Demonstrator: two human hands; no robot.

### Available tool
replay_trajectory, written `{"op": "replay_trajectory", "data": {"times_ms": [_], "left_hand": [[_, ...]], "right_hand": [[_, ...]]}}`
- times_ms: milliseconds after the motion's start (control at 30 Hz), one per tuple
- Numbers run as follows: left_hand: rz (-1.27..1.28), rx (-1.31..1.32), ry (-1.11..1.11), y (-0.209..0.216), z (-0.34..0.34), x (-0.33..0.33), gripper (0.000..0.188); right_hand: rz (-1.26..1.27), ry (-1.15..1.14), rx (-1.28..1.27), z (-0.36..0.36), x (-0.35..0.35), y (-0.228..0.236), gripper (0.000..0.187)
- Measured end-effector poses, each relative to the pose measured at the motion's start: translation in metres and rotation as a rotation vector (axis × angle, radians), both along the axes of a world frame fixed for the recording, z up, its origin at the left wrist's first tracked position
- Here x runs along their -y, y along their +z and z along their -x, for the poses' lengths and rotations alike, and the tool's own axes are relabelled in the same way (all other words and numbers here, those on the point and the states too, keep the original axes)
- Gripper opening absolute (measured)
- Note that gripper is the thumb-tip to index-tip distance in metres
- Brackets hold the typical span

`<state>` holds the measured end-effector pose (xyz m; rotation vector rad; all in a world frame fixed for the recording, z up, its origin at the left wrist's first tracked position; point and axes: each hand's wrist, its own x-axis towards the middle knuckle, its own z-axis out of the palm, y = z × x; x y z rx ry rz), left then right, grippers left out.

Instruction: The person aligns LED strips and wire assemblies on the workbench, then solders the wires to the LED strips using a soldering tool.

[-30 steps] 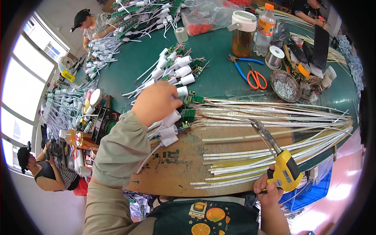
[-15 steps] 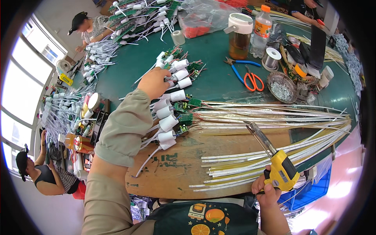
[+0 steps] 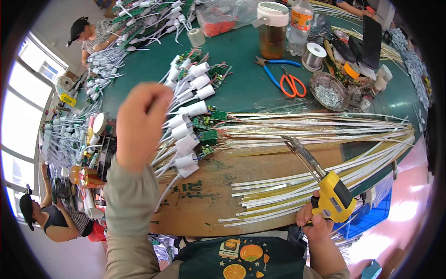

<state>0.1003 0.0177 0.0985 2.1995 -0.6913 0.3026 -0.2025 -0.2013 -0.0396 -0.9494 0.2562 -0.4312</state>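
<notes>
My right hand [image 3: 317,227] grips a yellow and black soldering gun [image 3: 335,197], its metal tip slanting up and left over LED strips [image 3: 278,201]. My left hand [image 3: 139,123] is raised left of the white plastic caps [image 3: 186,145], motion-blurred, its fingers curled; whether it holds anything cannot be made out. The caps lie in a row with white wires trailing left, and green circuit boards [image 3: 210,136] sit at their right ends. Thin wires join some boards to long strips [image 3: 297,132]. A second cluster of caps [image 3: 200,83] lies just beyond.
Beyond the strips lie blue-handled pliers [image 3: 274,69], orange-handled snips [image 3: 292,84], a solder spool [image 3: 314,56] and a bowl of metal bits [image 3: 327,90]. A jar of brown liquid [image 3: 272,35] and a bottle [image 3: 299,28] stand behind. Two co-workers [image 3: 95,37] sit leftward.
My left hand has drawn back left and toward me, away from the farther caps. The view has shifted slightly. My right hand keeps the soldering gun in nearly the same place.
</notes>
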Motion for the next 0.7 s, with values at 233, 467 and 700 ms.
{"op": "replay_trajectory", "data": {"times_ms": [233,467,700], "left_hand": [[-0.503,0.046,-0.393,-0.069,0.077,0.038,0.011],[-0.400,0.048,-0.381,-0.093,0.066,0.055,0.013],[-0.381,0.079,-0.432,-0.097,0.065,0.050,0.009]], "right_hand": [[-0.042,0.013,-0.028,-0.003,-0.001,0.003,0.066],[-0.037,0.009,-0.005,0.000,-0.001,0.001,0.059],[-0.048,0.005,-0.028,-0.001,-0.003,0.002,0.058]]}}
